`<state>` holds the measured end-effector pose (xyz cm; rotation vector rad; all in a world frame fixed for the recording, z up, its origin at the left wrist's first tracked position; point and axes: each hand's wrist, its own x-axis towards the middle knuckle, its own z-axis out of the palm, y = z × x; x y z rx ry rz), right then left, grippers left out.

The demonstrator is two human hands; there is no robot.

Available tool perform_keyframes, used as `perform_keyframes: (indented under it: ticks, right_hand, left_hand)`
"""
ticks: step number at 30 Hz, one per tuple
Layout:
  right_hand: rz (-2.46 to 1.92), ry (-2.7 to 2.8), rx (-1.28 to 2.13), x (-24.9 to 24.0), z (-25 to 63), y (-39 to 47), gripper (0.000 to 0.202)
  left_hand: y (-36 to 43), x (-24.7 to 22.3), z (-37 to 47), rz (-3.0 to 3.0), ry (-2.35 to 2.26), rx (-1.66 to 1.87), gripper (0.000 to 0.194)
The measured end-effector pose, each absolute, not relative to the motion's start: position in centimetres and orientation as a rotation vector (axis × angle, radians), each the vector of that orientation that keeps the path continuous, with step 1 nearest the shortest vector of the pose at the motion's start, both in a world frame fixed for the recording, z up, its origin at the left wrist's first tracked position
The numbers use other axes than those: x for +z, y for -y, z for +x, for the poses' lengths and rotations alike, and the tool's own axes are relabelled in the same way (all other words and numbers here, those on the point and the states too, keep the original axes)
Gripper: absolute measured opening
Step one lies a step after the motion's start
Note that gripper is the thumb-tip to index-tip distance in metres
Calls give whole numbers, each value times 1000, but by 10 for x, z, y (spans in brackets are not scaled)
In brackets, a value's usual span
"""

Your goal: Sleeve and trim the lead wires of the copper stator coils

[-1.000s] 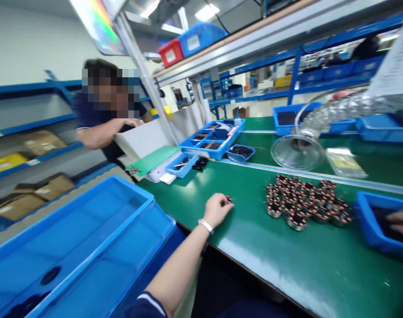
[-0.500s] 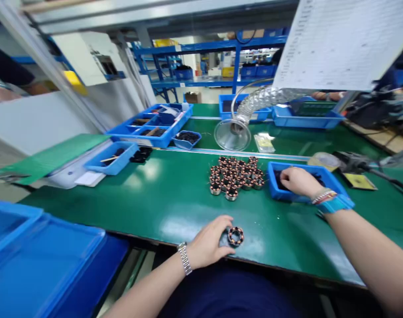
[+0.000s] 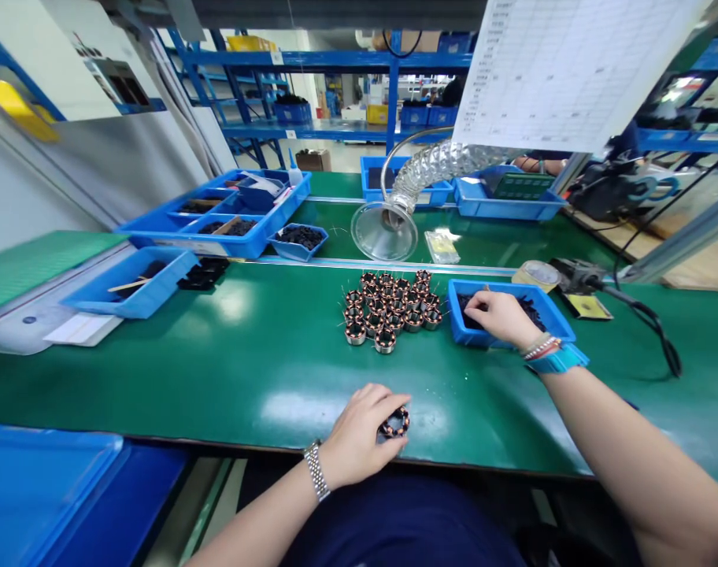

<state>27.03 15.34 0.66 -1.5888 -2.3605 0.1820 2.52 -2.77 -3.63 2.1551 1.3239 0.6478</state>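
At the front edge of the green bench, my left hand (image 3: 357, 438) curls its thumb and fingers around a ring-shaped motor stator (image 3: 402, 424) with copper windings. The stator lies flat on the bench, its left side partly covered by my fingers. My right hand (image 3: 501, 316) reaches into a blue bin (image 3: 482, 339) of small black pieces (image 3: 534, 315), thumb and fingertips pinched together. Whatever sits between those fingertips is too small to make out. Left of this bin, several more copper-wound stators (image 3: 395, 302) stand grouped, thin wire ends sticking up.
A clear funnel (image 3: 384, 231) on a foil duct hangs behind the stators. Blue bins (image 3: 300, 250) and a divided tray (image 3: 241, 246) stand at the left. A tape roll (image 3: 537, 275) and a corded tool (image 3: 583, 276) lie right. A printed sheet (image 3: 548, 79) hangs overhead.
My left hand has closed in on the stator, its fingers now around it. My right hand stays in the bin, fingertips pinched. The whole view has shifted somewhat.
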Motion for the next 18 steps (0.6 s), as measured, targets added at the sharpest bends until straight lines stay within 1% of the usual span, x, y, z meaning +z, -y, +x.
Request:
perform_keyframes:
  ticks: [3, 6, 10, 11, 12, 14, 16, 18]
  right_hand:
    - [-1618, 2320, 140, 5, 270, -153, 11]
    - [-1600, 2336, 119, 6, 267, -150, 10]
    - [-1422, 2328, 129, 13, 253, -120, 18]
    - [-1328, 2303, 212, 14, 248, -107, 20]
    - [-1226, 2291, 376, 13, 241, -92, 21]
    - [-1108, 2326, 890, 6, 227, -63, 22]
    - [-1158, 2249, 1376, -5, 215, -41, 25]
    - [-1237, 2061, 1675, -16, 206, -28, 25]
  left_hand:
    - [29, -39, 24, 2151, -1316, 622, 49]
    - [29, -41, 24, 2084, -1346, 677, 51]
    - [29, -42, 25, 2005, -1394, 708, 37]
    - [29, -42, 25, 2005, -1394, 699, 34]
    - [30, -42, 25, 2008, -1392, 694, 33]
    - [30, -42, 25, 2017, -1388, 698, 31]
    - [31, -41, 25, 2026, -1385, 708, 30]
    - [32, -41, 25, 2035, -1379, 711, 29]
